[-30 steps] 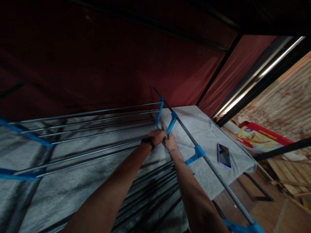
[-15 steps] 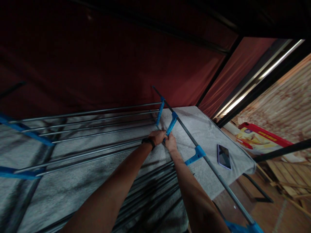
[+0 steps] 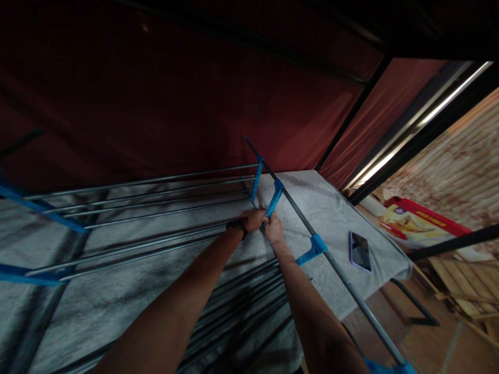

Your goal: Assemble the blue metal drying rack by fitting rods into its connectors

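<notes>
A rack frame of grey metal tubes point(image 3: 156, 196) and blue plastic brackets lies on a grey cloth. My left hand point(image 3: 254, 219), with a dark band at the wrist, is closed at the lower end of the second blue bracket point(image 3: 276, 198). My right hand point(image 3: 274, 228) grips the same bracket end from the right, touching the left. The exact joint between the fingers is hidden. A long side pole point(image 3: 300, 213) runs through several brackets, one of them a blue bracket point(image 3: 313, 250) nearer to me. On the left, another blue bracket point(image 3: 35, 275) holds the far tube ends.
Several loose tubes point(image 3: 241, 296) lie under my forearms. A phone point(image 3: 359, 251) rests on the grey cloth point(image 3: 327, 208) at right. Beyond stand a red and yellow box point(image 3: 421, 221) and wooden slats point(image 3: 460, 283). A dark red curtain point(image 3: 175, 104) hangs behind.
Both hands stay at the same bracket with almost no movement. The near part of the side pole and its lower brackets have shifted slightly left.
</notes>
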The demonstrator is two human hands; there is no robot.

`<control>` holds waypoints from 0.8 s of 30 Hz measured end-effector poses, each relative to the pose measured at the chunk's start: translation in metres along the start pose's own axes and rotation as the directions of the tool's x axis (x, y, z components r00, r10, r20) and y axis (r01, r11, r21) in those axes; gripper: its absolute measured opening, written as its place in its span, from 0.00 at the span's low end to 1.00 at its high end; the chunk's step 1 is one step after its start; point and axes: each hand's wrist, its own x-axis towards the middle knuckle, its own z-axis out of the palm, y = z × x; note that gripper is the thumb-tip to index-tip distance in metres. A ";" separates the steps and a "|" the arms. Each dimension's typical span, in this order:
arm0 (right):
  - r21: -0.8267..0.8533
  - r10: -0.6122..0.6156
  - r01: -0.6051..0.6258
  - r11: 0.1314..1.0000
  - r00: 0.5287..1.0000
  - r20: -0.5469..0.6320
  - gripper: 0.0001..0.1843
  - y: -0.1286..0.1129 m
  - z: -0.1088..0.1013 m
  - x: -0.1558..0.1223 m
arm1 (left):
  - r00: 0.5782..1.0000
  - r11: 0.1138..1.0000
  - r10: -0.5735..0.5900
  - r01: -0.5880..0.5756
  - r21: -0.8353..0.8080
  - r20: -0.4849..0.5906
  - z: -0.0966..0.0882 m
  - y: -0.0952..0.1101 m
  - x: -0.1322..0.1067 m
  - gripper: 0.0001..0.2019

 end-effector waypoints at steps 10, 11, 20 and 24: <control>-0.037 0.009 -0.008 0.999 1.000 0.008 0.21 -0.004 -0.005 -0.003 | 0.999 0.999 0.043 -0.043 0.024 -0.032 -0.009 0.012 -0.009 0.15; -0.051 0.017 -0.016 0.999 0.999 0.028 0.20 -0.005 -0.006 -0.004 | 0.998 0.998 0.047 -0.046 0.038 -0.039 -0.012 0.014 -0.014 0.16; -0.370 0.206 -0.140 0.918 0.968 0.143 0.16 -0.034 -0.024 -0.026 | 0.976 0.957 0.184 -0.150 0.247 -0.120 -0.138 -0.036 -0.115 0.11; -0.560 0.159 -0.046 0.828 0.975 0.154 0.18 -0.082 -0.048 -0.011 | 0.931 0.955 -0.029 0.134 0.266 -0.364 -0.234 -0.108 -0.185 0.12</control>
